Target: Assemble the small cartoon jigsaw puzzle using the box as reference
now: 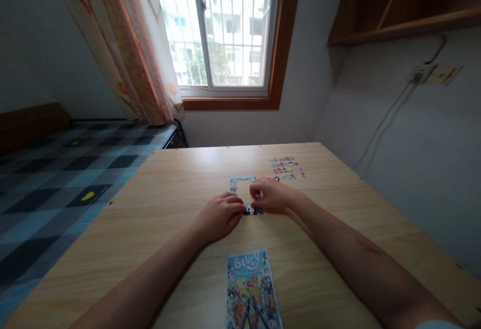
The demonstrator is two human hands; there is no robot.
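Note:
A small, partly joined jigsaw frame (240, 181) lies on the wooden table (180, 189), with its near edge (252, 211) showing between my hands. My left hand (220, 216) rests curled on the table, fingertips pressed to the left end of that near edge. My right hand (271, 195) is bent over the puzzle's right side, fingers pinched together on the pieces there. What the fingertips grip is too small to make out. Loose puzzle pieces (285, 167) lie in rows beyond my right hand.
A colourful picture card (251, 291) printed "Bluey" lies near the table's front edge. A bed with a checked cover (63, 179) stands to the left. The window (221, 28) with a curtain is behind the table. The wall (413, 158) borders the right side.

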